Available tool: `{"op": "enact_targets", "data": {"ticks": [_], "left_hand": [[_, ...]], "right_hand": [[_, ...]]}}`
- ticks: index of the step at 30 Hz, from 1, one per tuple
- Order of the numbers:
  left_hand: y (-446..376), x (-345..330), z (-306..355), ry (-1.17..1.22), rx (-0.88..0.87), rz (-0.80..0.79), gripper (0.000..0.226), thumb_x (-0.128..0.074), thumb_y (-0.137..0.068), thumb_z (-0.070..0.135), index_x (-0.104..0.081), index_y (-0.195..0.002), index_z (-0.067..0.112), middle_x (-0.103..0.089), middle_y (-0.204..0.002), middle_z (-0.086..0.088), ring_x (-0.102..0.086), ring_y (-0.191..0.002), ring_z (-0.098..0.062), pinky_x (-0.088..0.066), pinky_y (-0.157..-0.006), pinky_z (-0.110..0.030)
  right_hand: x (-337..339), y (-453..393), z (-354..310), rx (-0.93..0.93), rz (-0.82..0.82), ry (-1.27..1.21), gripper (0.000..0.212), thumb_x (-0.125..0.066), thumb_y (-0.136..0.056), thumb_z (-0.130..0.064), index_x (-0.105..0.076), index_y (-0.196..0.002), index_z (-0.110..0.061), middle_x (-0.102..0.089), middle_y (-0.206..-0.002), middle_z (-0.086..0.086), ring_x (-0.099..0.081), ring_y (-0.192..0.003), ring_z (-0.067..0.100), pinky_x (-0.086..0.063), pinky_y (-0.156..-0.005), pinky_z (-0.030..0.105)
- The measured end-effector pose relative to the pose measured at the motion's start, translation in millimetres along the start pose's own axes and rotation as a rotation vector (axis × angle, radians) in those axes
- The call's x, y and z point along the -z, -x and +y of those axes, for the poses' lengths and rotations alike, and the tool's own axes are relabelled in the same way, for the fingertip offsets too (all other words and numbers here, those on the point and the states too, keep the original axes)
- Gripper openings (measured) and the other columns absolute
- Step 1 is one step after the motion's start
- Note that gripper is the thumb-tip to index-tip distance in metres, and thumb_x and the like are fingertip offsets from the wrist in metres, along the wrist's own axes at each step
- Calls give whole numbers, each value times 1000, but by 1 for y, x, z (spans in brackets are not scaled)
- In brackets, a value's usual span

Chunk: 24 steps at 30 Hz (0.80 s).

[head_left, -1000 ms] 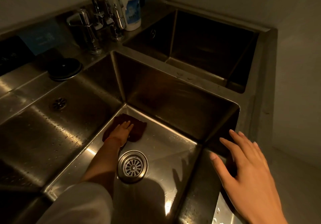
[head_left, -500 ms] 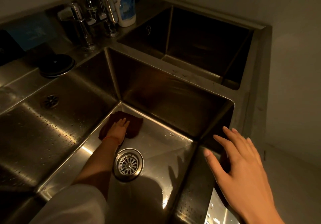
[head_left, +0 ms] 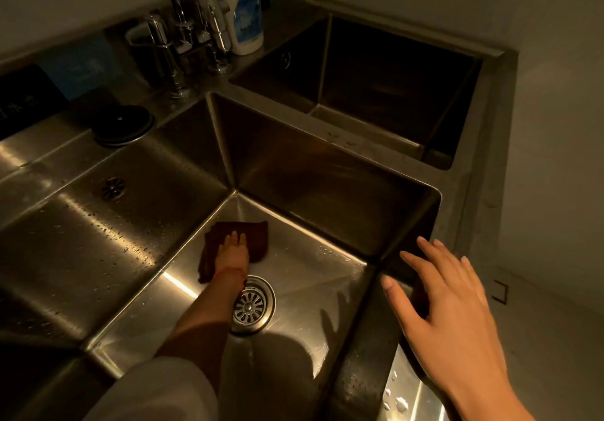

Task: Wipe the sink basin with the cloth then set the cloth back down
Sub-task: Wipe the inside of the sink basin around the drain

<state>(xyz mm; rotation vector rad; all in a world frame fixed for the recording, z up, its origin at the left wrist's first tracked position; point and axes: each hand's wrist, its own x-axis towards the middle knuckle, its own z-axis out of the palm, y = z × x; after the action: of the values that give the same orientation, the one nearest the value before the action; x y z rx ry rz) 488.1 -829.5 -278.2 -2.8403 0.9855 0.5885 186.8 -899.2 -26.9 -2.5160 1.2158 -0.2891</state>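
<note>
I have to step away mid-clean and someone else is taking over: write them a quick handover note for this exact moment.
Left hand: flat on the cloth, fingers straight, pressing it to the sink basin floor at the far left corner, just beyond the drain.
Right hand: open, fingers spread, holding nothing, at the basin's right rim.
Done: wiping is under way at the far left corner; how much floor has been covered cannot be told.
Left: wipe the rest of the basin floor and the walls, then set the cloth down.
</note>
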Motion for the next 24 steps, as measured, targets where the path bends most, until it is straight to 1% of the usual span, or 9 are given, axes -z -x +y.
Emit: {"op": "enact_targets", "data": {"ticks": [5,9,13,16,19,21,24], "left_hand": [[8,-2,11,42,66,51,56,-35,-103,16,-12,-153,9,-9,-161,-13,-12,-149,-27,-19,-119,-37],[12,-4,20,77,141,69,54,-31,-102,11,-11,-153,7,-9,-161,-14,-12,-149,-27,-19,-119,-37],[13,-4,23,108,178,70,57,-35,-101,11,-10,-153,6,-8,-161,-14,-11,-149,-27,-18,-120,-38],[15,-4,14,99,120,66,58,-37,-102,16,-12,-153,7,-9,-161,-15,-11,-149,-26,-17,-120,-38],[17,-5,-5,15,-21,76,58,-36,-102,27,-12,-153,11,-10,-161,-10,-11,-150,-21,-12,-121,-34],[18,-6,-21,-20,-106,73,59,-34,-103,30,-10,-153,13,-7,-162,-7,-8,-150,-18,-9,-122,-32],[20,-7,-41,-12,-159,41,61,-33,-103,35,-7,-154,14,-4,-163,-5,-5,-151,-16,-7,-122,-30]], "right_hand": [[0,0,0,4,-3,14,73,-18,-74,-67,-45,-132,-31,-31,-150,-8,-13,-140,4,1,-116,30],[-1,-2,0,-2,-5,19,75,-17,-73,-68,-44,-133,-33,-30,-150,-10,-13,-140,5,1,-116,29],[0,-1,0,-1,-10,24,75,-16,-72,-69,-43,-133,-33,-30,-150,-10,-12,-140,4,0,-116,29],[0,-1,0,2,-11,17,75,-16,-72,-68,-44,-133,-32,-31,-150,-9,-13,-140,5,0,-116,30],[1,0,-1,3,-12,8,75,-17,-73,-67,-44,-132,-31,-31,-149,-8,-13,-140,5,-1,-117,30],[1,0,-1,3,-5,-3,74,-19,-73,-66,-46,-132,-30,-33,-149,-7,-15,-140,6,-2,-117,31],[1,0,0,9,0,-3,71,-23,-75,-65,-48,-131,-29,-35,-148,-6,-18,-140,8,-4,-117,32]]}}
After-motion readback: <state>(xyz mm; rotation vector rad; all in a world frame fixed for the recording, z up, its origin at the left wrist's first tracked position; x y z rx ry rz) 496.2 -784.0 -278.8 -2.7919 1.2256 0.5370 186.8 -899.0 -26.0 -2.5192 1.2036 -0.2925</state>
